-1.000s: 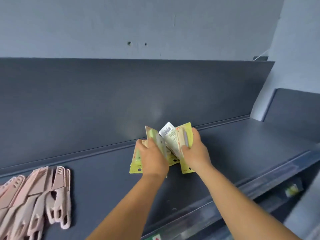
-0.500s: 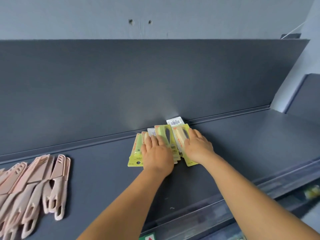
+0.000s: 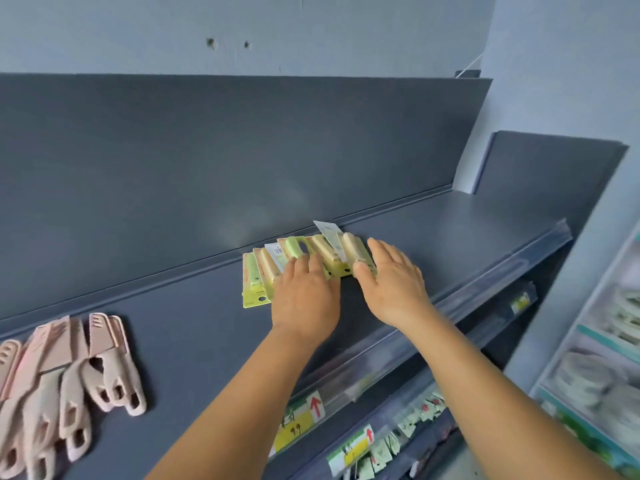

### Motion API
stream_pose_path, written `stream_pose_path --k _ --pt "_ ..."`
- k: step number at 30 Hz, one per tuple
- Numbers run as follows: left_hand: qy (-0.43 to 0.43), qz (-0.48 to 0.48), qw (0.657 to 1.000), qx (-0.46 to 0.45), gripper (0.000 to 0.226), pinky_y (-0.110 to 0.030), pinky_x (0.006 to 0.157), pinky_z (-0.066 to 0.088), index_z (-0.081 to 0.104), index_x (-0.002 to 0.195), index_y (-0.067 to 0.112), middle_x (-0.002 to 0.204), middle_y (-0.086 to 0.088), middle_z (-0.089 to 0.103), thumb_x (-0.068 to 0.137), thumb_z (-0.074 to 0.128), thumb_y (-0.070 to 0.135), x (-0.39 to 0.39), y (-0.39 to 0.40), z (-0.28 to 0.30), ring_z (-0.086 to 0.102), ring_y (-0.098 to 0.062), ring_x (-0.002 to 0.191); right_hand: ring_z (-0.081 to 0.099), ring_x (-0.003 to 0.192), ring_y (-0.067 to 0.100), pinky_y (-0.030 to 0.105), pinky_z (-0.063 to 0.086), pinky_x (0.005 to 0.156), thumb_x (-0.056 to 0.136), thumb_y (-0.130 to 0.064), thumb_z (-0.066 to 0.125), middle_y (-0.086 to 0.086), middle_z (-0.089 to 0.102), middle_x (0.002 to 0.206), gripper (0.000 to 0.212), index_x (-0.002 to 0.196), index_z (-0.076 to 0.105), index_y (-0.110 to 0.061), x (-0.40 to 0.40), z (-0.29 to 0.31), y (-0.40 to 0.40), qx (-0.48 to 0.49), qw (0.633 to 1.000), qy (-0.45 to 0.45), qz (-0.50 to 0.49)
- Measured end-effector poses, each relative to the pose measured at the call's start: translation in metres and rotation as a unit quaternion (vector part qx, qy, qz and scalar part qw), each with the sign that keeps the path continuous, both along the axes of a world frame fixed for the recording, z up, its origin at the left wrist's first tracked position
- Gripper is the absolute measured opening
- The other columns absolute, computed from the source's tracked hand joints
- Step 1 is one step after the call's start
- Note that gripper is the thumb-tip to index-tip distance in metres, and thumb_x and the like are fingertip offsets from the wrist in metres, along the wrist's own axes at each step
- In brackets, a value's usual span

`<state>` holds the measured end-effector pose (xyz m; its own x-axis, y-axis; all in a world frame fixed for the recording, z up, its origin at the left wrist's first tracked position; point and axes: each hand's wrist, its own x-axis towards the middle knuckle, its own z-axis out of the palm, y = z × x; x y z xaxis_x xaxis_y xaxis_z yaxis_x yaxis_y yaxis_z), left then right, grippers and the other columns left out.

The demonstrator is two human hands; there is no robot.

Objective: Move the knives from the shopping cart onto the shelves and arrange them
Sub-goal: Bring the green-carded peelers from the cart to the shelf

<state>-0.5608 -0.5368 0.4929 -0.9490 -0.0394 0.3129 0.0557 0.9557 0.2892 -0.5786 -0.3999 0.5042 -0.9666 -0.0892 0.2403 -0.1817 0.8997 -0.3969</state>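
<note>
Several packaged knives on yellow-green cards (image 3: 257, 279) lie fanned in an overlapping row on the dark grey shelf (image 3: 433, 237), near its back wall. My left hand (image 3: 304, 296) lies flat on the middle of the row with straight fingers. My right hand (image 3: 391, 282) rests flat at the row's right end, thumb against the rightmost pack (image 3: 351, 252). A group of pink sheathed knives (image 3: 69, 382) lies at the shelf's left front. The shopping cart is out of view.
The shelf has a clear plastic price rail (image 3: 450, 306) along its front edge with yellow price tags (image 3: 298, 424). A lower shelf holds small hanging goods (image 3: 408, 424). Another stocked rack (image 3: 602, 341) stands at the right.
The packs were held upright in both hands a second ago; now they lie flat and fanned on the shelf. Both hands have opened and spread over them.
</note>
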Motion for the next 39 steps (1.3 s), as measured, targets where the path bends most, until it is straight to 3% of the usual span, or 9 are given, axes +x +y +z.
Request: stream_pose_path --k 8,15,23,28,31,34,39 --pt "-0.003 -0.158 0.987 -0.007 0.056 -0.033 0.114 0.023 0.031 0.145 0.01 0.148 -0.006 0.037 0.099 0.036 0.041 0.109 0.005 -0.016 0.027 -0.023 0.14 0.008 0.147 0.016 0.036 0.009 0.119 0.1 -0.046 0.031 0.001 0.013 0.16 0.063 0.153 0.012 -0.018 0.145 -0.027 0.01 -0.054 0.992 -0.024 -0.114" --pt "-0.028 -0.282 0.958 -0.03 0.055 -0.032 0.112 0.022 0.037 0.142 0.012 0.143 -0.007 0.042 0.098 0.038 0.044 0.21 0.018 -0.041 0.033 -0.023 0.136 0.016 0.146 0.018 0.034 0.013 0.119 0.1 -0.045 0.032 0.003 0.018 0.159 0.062 0.152 0.015 -0.017 0.278 -0.068 0.018 -0.051 0.973 -0.061 -0.218" --pt "-0.087 -0.393 0.915 -0.033 0.052 -0.032 0.109 0.023 0.041 0.139 0.012 0.142 -0.006 0.044 0.097 0.04 0.043 0.298 0.064 -0.085 0.035 -0.022 0.134 0.018 0.145 0.019 0.035 0.015 0.118 0.1 -0.044 0.033 0.004 0.02 0.158 0.062 0.152 0.018 -0.015 0.406 -0.111 0.047 -0.08 0.925 -0.112 -0.353" --pt "-0.118 -0.461 0.879 -0.034 0.05 -0.033 0.105 0.03 0.043 0.137 0.009 0.136 -0.007 0.049 0.097 0.04 0.039 0.352 0.103 -0.109 0.041 -0.023 0.127 0.028 0.14 0.021 0.036 0.021 0.115 0.098 -0.044 0.036 0.004 0.032 0.153 0.059 0.148 0.028 -0.014 0.471 -0.137 0.067 -0.106 0.889 -0.127 -0.427" --pt "-0.149 -0.49 0.859 -0.025 0.045 -0.032 0.103 0.033 0.042 0.135 0.014 0.135 -0.002 0.048 0.097 0.04 0.039 0.385 0.126 -0.119 0.041 -0.02 0.124 0.038 0.133 0.023 0.039 0.03 0.11 0.091 -0.055 0.029 0.005 0.042 0.145 0.065 0.141 0.037 -0.015 0.506 -0.148 0.079 -0.122 0.868 -0.132 -0.463" --pt "-0.173 -0.501 0.847 -0.04 0.04 -0.031 0.098 0.038 0.044 0.13 0.018 0.13 0.001 0.05 0.097 0.038 0.042 0.415 0.152 -0.131 0.044 -0.017 0.119 0.036 0.135 0.019 0.037 0.028 0.113 0.096 -0.045 0.036 0.001 0.04 0.147 0.053 0.142 0.035 -0.019 0.54 -0.159 0.096 -0.143 0.85 -0.13 -0.49" --pt "-0.208 -0.509 0.833 -0.062 0.052 -0.031 0.109 0.033 0.032 0.143 0.02 0.145 0.001 0.039 0.099 0.037 0.046 0.466 0.202 -0.149 0.037 -0.018 0.133 0.03 0.14 0.019 0.034 0.021 0.115 0.1 -0.039 0.038 0.002 0.034 0.152 0.053 0.146 0.03 -0.016 0.592 -0.177 0.139 -0.155 0.833 -0.137 -0.513"
